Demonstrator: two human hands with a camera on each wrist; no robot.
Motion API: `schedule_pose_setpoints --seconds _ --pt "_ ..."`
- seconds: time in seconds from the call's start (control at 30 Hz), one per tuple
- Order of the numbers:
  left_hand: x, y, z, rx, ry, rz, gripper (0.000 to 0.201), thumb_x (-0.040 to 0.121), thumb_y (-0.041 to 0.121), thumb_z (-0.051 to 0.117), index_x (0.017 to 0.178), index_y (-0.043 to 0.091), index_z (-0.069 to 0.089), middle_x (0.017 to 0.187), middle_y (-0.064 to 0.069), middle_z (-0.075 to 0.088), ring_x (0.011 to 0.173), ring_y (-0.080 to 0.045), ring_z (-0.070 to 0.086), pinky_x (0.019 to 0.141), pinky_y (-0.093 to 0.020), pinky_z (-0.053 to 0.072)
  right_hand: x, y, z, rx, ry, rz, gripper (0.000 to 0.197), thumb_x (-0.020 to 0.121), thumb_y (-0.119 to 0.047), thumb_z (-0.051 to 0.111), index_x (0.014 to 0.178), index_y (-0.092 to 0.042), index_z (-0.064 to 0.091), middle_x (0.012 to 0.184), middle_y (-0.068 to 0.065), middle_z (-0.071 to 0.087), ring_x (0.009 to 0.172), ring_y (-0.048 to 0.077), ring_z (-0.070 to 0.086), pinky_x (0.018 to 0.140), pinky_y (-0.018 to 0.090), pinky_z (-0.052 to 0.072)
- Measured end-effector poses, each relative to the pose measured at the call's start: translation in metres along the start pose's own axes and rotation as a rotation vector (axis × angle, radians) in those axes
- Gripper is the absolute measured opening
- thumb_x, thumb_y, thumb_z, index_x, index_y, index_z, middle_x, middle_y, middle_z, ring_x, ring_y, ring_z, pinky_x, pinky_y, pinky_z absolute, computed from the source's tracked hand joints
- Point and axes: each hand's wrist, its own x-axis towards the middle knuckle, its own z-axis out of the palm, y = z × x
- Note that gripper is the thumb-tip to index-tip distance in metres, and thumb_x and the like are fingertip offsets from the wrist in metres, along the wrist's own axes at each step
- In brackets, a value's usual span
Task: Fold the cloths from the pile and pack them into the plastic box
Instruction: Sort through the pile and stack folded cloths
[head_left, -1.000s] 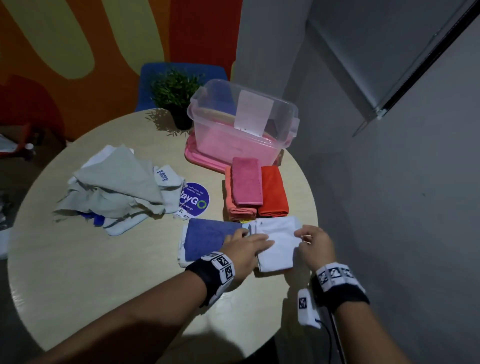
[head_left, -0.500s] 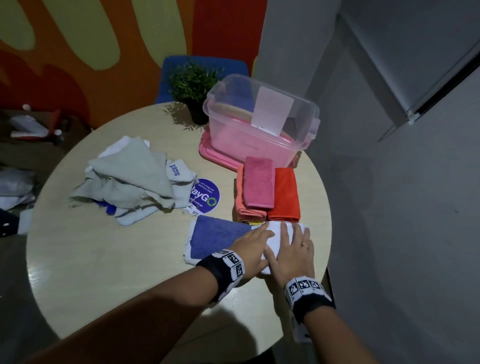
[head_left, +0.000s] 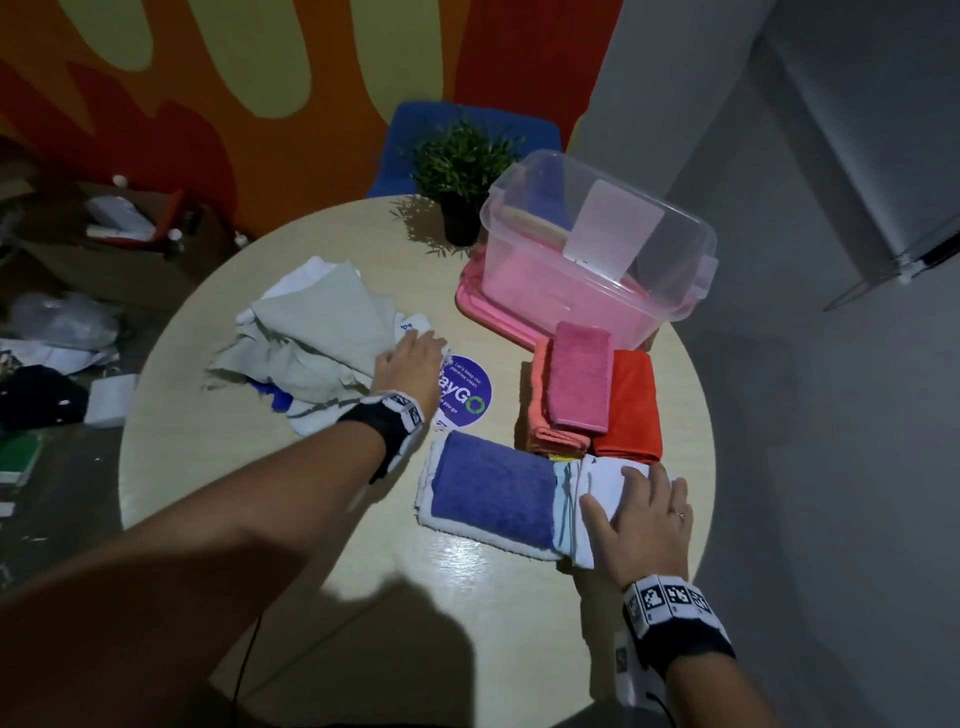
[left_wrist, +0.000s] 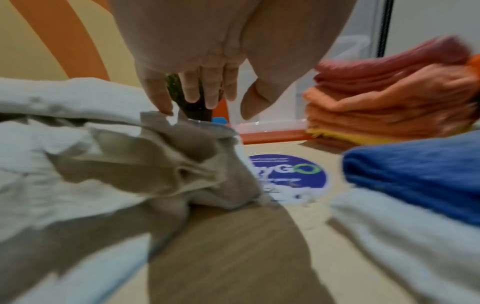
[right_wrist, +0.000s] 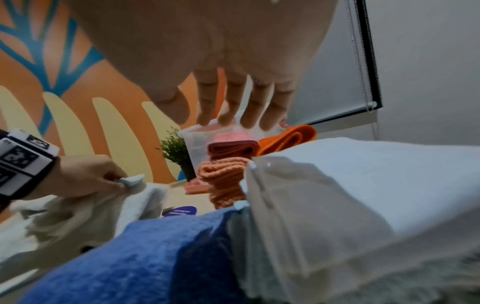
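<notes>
The left hand reaches over the near edge of the pile of loose cloths; in the right wrist view its fingers pinch a pale corner. The right hand lies flat, fingers spread, on the folded white cloth, which sits beside the folded blue cloth. The pile lies left of both hands, so the left is the nearer one. The plastic box stands at the table's far right, behind the pink and orange stack
</notes>
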Motion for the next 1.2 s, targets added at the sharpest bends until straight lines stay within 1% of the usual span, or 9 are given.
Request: schedule_pose_setpoints --seconds 0.1,0.3,0.47,0.57,0.7,0.83,0.9,1.07,1.2 --pt "0.023 -0.020 0.001 0.260 -0.030 -0.072 0.083 0.081 0.007 0.062 0.151 0.019 0.020 0.159 -0.009 0.022 0.142 -0.029 0.026 0.103 -0.052 0.031 -0.006 -0.015 -0.018 0.081 0.219 0.045 0.043 0.087 -0.048 0.059 0.116 -0.016 0.057 0.133 0.013 0.046 0.125 0.034 0.039 0.103 0.049 0.038" --pt "0.028 -0.029 -0.004 0.378 0.007 -0.090 0.040 0.083 0.006 0.057 0.116 0.029 0.058 0.124 0.000 0.056 0.118 -0.028 0.047 0.095 -0.050 0.030 -0.012 -0.051 -0.031 0.202 0.272 -0.065 0.020 0.089 -0.031 0.062 0.104 -0.017 0.064 0.117 0.005 0.054 0.105 0.027 0.049 0.089 0.041 0.044" --pt "0.014 -0.024 -0.028 0.082 0.190 -0.059 0.020 0.086 0.011 0.049 0.096 0.027 0.056 0.090 0.003 0.064 0.096 -0.025 0.053 0.083 -0.044 0.025 -0.022 -0.081 -0.033 0.404 0.114 -0.259 0.010 0.092 -0.022 0.061 0.102 -0.020 0.062 0.104 -0.002 0.060 0.097 0.019 0.054 0.085 0.030 0.043" --pt "-0.002 -0.022 -0.056 -0.194 0.296 0.069 0.017 0.097 0.024 0.049 0.110 0.023 0.059 0.093 -0.005 0.068 0.093 -0.031 0.058 0.088 -0.042 0.031 -0.024 -0.105 -0.039 0.459 0.044 -0.328 0.015 0.094 -0.022 0.059 0.108 -0.021 0.063 0.108 -0.004 0.062 0.100 0.015 0.056 0.088 0.029 0.045" --pt "-0.029 -0.019 -0.100 -0.616 0.277 0.248 0.017 0.101 0.028 0.051 0.109 0.016 0.059 0.094 -0.008 0.069 0.086 -0.028 0.063 0.077 -0.040 0.049 -0.025 -0.140 -0.053 0.539 0.091 -0.420 0.035 0.093 -0.023 0.061 0.126 -0.024 0.053 0.126 -0.006 0.051 0.115 0.015 0.051 0.101 0.036 0.044" --pt "-0.058 -0.012 -0.129 -0.839 0.199 0.324 0.017 0.104 0.020 0.048 0.095 0.026 0.061 0.082 0.014 0.065 0.076 0.003 0.059 0.068 -0.022 0.044 -0.023 -0.168 -0.079 0.830 0.214 -0.426 0.069 0.087 -0.034 0.070 0.144 -0.024 0.032 0.148 -0.002 0.032 0.136 0.014 0.036 0.114 0.032 0.032" --pt "-0.070 -0.010 -0.135 -0.901 0.135 0.359 0.022 0.104 0.016 0.046 0.092 0.020 0.063 0.081 0.009 0.067 0.076 -0.004 0.061 0.070 -0.025 0.046 -0.023 -0.177 -0.093 1.011 0.233 -0.382 0.081 0.083 -0.039 0.074 0.147 -0.031 0.024 0.151 -0.003 0.030 0.138 0.013 0.036 0.114 0.033 0.033" --pt "-0.098 -0.011 -0.138 -0.957 0.134 0.403 0.025 0.105 0.019 0.045 0.095 0.015 0.068 0.087 -0.005 0.071 0.079 -0.014 0.065 0.074 -0.032 0.050 -0.026 -0.189 -0.108 0.958 0.281 -0.477 0.033 0.085 -0.017 0.073 0.114 -0.027 0.061 0.108 -0.004 0.067 0.099 0.010 0.064 0.091 0.041 0.054" --pt "-0.109 -0.020 -0.139 -0.959 0.185 0.339 0.032 0.104 0.033 0.044 0.092 0.011 0.063 0.084 -0.020 0.064 0.075 -0.032 0.060 0.075 -0.047 0.051 -0.038 -0.191 -0.106 0.909 0.188 -0.457 0.024 0.083 -0.014 0.073 0.099 -0.030 0.063 0.099 -0.008 0.066 0.092 0.011 0.063 0.086 0.042 0.055"
